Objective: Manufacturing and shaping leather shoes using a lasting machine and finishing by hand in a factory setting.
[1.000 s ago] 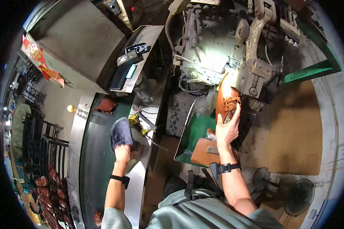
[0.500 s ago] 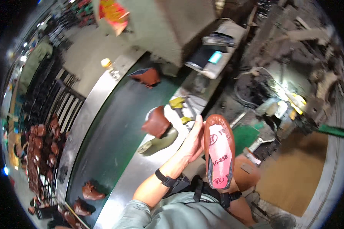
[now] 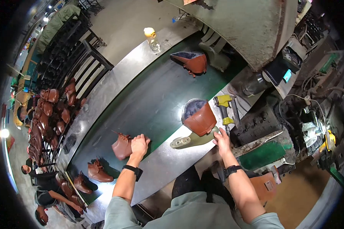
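My left hand (image 3: 140, 145) is closed round the toe end of a brown leather ankle boot (image 3: 122, 146), which is on the dark green conveyor belt (image 3: 114, 122). My right hand (image 3: 223, 142) has its thumb and fingers round the right end of an olive-green shoe last (image 3: 197, 140) lying on the metal ledge. Just beyond the last, and partly over it, is a brown boot upper (image 3: 201, 119) with dark fuzzy lining. To its right lies a yellow and black handheld air tool (image 3: 224, 109).
Another lined brown upper (image 3: 196, 63) lies farther up the belt. Brown boots (image 3: 99, 170) stand at its lower left end, and more hang on a rack (image 3: 46, 114). A yellow-capped bottle (image 3: 152, 39) stands on the far metal rim (image 3: 103, 84). Machinery (image 3: 260, 129) is on the right. Two people are at lower left.
The brown boot, held up sole-first before me earlier, is now down on the belt under my left hand. My right hand has moved to the shoe last. The view has shifted.
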A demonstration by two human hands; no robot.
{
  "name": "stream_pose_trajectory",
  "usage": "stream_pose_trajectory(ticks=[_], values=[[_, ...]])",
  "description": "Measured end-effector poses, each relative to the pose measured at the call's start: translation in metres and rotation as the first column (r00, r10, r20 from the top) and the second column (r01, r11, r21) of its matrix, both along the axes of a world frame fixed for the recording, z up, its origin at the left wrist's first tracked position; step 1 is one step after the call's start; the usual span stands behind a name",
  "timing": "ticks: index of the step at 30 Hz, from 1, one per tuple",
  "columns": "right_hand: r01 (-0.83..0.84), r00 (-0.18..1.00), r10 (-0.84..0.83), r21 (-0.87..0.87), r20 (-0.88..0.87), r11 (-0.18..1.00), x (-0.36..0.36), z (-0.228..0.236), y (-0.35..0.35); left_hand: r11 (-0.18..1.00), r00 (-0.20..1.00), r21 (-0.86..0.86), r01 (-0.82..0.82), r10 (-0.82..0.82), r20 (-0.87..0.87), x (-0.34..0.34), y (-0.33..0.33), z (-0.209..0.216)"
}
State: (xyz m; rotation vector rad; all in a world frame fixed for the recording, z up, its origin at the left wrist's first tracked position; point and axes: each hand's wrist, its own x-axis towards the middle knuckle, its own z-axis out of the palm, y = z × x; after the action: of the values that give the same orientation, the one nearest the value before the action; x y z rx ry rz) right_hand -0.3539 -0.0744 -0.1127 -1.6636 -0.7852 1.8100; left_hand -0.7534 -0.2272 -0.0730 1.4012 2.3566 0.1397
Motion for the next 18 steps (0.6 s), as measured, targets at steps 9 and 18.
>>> stream_pose_trajectory(ticks=[9,18], values=[[0.165,0.984,-0.166,-0.023,-0.071,0.986,0.024,-0.026,0.006,0.957,0.888,0.241,0.162,-0.248,0.387,0.249,0.208,0.077],[0.634,0.772,-0.577,0.247,-0.268,0.733,0.178,0.152,-0.067,0.769,-0.759,-0.631,0.100,0.469,0.451,0.241,0.116,0.163]])
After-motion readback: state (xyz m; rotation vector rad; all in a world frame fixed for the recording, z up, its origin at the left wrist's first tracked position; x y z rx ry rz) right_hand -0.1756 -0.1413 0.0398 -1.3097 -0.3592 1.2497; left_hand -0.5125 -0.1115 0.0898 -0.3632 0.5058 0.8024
